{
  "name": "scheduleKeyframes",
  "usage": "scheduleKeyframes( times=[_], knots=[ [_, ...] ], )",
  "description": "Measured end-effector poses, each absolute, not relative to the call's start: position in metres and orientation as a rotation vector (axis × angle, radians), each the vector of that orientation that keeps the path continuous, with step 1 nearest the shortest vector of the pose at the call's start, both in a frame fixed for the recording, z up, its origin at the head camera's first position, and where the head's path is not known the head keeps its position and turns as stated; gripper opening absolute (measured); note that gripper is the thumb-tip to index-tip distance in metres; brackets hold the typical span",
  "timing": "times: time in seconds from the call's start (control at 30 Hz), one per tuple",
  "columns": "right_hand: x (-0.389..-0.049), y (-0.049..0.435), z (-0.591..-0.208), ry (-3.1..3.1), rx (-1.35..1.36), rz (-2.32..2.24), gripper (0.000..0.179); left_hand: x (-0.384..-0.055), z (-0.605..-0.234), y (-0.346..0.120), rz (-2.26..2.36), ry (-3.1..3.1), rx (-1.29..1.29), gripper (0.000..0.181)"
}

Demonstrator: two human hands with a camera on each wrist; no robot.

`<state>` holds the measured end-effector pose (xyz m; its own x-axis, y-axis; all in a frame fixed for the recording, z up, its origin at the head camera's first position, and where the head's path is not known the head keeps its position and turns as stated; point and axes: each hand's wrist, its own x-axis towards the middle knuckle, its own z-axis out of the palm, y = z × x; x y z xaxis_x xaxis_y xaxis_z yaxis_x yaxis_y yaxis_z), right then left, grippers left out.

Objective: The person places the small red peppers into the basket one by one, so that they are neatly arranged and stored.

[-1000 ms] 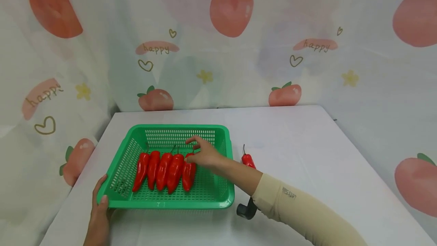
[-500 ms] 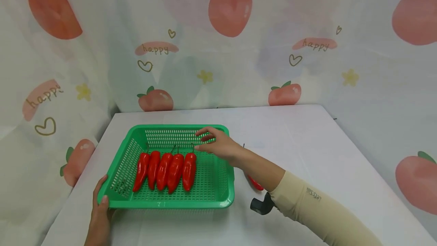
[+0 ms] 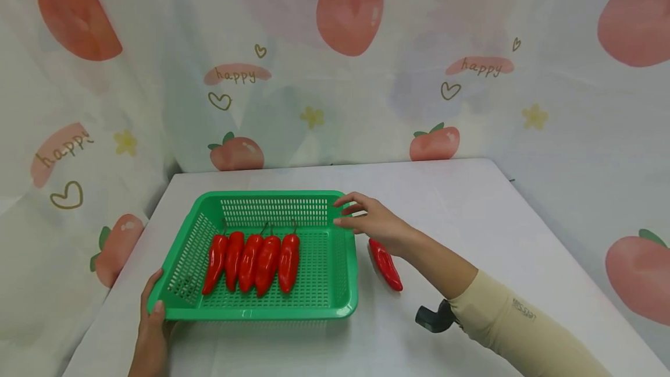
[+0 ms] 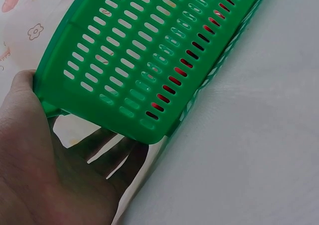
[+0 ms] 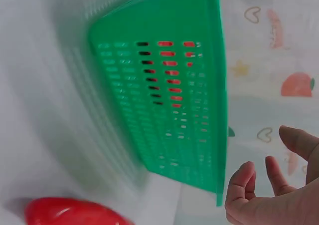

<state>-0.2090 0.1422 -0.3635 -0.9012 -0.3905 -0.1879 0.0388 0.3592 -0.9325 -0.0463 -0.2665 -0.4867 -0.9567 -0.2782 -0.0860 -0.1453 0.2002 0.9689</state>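
Note:
A green perforated plastic basket (image 3: 262,313) stands on the white table, with several red peppers (image 3: 268,265) lying side by side in it, stems pointing away. My left hand (image 3: 150,330) grips its near left corner, the thumb over the rim; in the left wrist view the fingers (image 4: 124,157) reach under the corner. Above the basket's back right corner hovers my right hand (image 3: 381,227), fingers loosely bent and holding nothing. One more red pepper (image 3: 386,269) lies on the table to the right of the basket, its stem end hidden behind that hand.
The white tabletop (image 3: 471,220) extends to the right of the basket. A curtain (image 3: 293,34) printed with fruit and hearts surrounds the back and sides. A black device (image 3: 437,316) sits at the right wrist.
My right hand has drawn away from the rightmost pepper in the basket, moving up and right past the basket's right side. The left hand and basket stay in place.

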Motion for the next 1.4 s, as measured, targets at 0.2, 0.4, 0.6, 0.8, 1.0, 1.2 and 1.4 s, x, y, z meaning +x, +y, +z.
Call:
scheduleKeyframes(
  times=[0.2,0.4,0.6,0.8,1.0,1.2,1.4],
  knots=[
    [-0.209,0.165,-0.379,2.287,-0.204,-1.529,0.043,-0.045,-0.49,-0.267,-1.897,-2.311,0.373,0.056],
    [-0.208,0.182,-0.394,2.3,-0.131,-1.514,0.043,-0.045,-0.489,-0.268,-1.904,-2.301,0.289,0.055],
    [-0.207,0.199,-0.408,2.309,-0.081,-1.522,0.043,-0.046,-0.488,-0.268,-1.908,-2.292,0.249,0.055],
    [-0.205,0.214,-0.426,2.326,-0.029,-1.513,0.043,-0.046,-0.49,-0.269,-1.902,-2.294,0.246,0.055],
    [-0.199,0.223,-0.441,2.328,0.025,-1.487,0.047,-0.046,-0.491,-0.269,-1.882,-2.321,0.291,0.055],
    [-0.196,0.225,-0.452,2.269,-0.004,-1.524,0.045,-0.045,-0.491,-0.269,-1.876,-2.328,0.311,0.055],
    [-0.195,0.22,-0.461,2.323,-0.076,-1.436,0.051,-0.045,-0.492,-0.269,-1.879,-2.322,0.303,0.054]
  ],
)
